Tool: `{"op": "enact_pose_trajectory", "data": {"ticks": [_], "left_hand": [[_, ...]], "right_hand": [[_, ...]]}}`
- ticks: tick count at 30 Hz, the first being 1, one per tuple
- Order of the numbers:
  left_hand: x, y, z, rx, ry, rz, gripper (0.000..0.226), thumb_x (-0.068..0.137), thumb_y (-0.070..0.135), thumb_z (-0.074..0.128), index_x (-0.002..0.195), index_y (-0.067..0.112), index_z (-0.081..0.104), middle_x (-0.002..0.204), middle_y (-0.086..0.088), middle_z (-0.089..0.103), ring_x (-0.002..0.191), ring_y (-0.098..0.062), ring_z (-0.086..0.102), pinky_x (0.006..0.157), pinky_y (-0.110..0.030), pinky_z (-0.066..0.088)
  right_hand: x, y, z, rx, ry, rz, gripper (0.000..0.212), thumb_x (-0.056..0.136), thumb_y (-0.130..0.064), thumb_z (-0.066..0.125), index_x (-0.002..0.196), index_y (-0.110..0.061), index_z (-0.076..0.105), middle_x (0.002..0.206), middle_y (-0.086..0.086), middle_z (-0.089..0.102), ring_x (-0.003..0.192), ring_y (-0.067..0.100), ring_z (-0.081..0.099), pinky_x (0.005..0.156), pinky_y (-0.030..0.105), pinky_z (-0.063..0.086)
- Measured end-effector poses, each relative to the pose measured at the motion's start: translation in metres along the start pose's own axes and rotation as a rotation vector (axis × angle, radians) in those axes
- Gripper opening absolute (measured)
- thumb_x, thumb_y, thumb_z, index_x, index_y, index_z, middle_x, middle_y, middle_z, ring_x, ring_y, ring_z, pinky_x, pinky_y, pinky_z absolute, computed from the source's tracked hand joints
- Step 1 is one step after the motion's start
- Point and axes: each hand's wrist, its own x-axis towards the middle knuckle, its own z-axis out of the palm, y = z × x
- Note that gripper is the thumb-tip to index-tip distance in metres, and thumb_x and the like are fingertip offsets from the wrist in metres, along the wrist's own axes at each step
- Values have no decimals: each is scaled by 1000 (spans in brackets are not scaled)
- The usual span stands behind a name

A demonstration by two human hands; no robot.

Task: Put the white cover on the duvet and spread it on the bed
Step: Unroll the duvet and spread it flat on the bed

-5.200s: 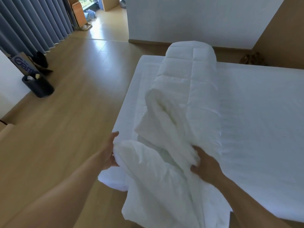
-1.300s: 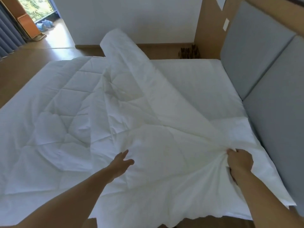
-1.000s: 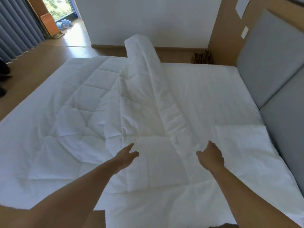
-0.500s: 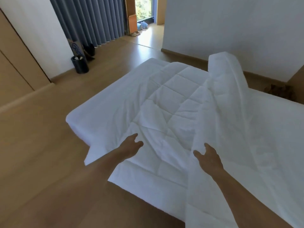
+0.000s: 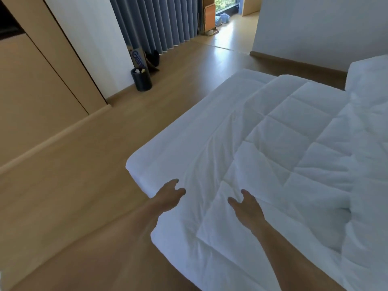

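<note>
Standing at far left near the curtain (image 5: 159, 22), a dark bin (image 5: 141, 79) holds a few pale scraps. The left hand (image 5: 170, 193) hovers over the corner of the bed (image 5: 168, 148), fingers loosely spread and holding nothing. Just beside it the right hand (image 5: 247, 206) reaches over the near edge of the quilted duvet (image 5: 294, 133), equally open and empty, probably to catch and straighten it. The duvet lies uncovered across the bed, its right part heaped in a fold (image 5: 369, 122).
</note>
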Motion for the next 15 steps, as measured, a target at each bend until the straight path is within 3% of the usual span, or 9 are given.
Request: {"op": "enact_pose_trajectory", "data": {"ticks": [7, 15], "left_hand": [[116, -7, -64, -2, -35, -46, 60, 102, 30, 46, 155, 16, 25, 160, -5, 31, 145, -21, 31, 113, -31, 27], [249, -48, -134, 20, -175, -30, 59, 103, 30, 44, 156, 15, 24, 161, -2, 28, 147, -19, 29, 115, -33, 26]], "right_hand": [[110, -79, 70, -10, -93, 74, 79, 97, -46, 54, 158, -14, 13, 163, 8, 19, 146, 28, 28, 113, 41, 32], [201, -148, 160, -105, 26, 302, 82, 95, -52, 54, 157, -15, 13, 155, 16, 24, 139, 36, 32, 105, 44, 39]]}}
